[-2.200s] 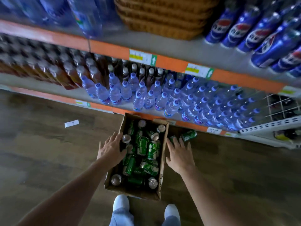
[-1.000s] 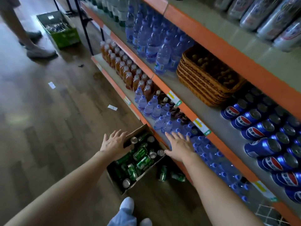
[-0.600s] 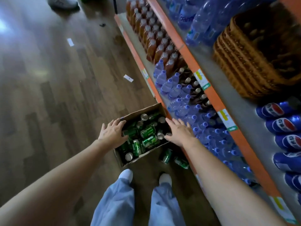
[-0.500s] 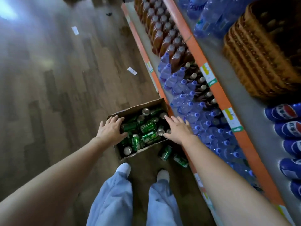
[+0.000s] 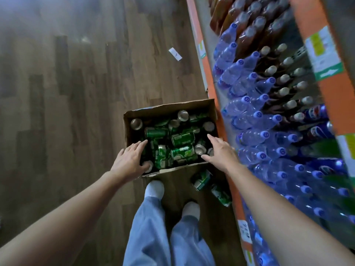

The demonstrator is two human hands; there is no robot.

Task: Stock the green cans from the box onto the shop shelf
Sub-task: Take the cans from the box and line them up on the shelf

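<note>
Both hands out flat over the corrugated cardboard box (image 5: 167,108) on the wood-plank floor (image 5: 76,93). The left hand (image 5: 130,162) has its fingers straight and spread at the near left corner. The right hand (image 5: 221,152) has its fingers straight along the right wall. Glossy green cans (image 5: 182,153) lie jumbled inside, with two loose cans (image 5: 201,180) beside the orange-edged shelf (image 5: 210,79).

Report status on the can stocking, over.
Left grip, right grip open, empty, at the box sides. Green cans loose inside. Two stray cans on floor by shelf edge.
</note>
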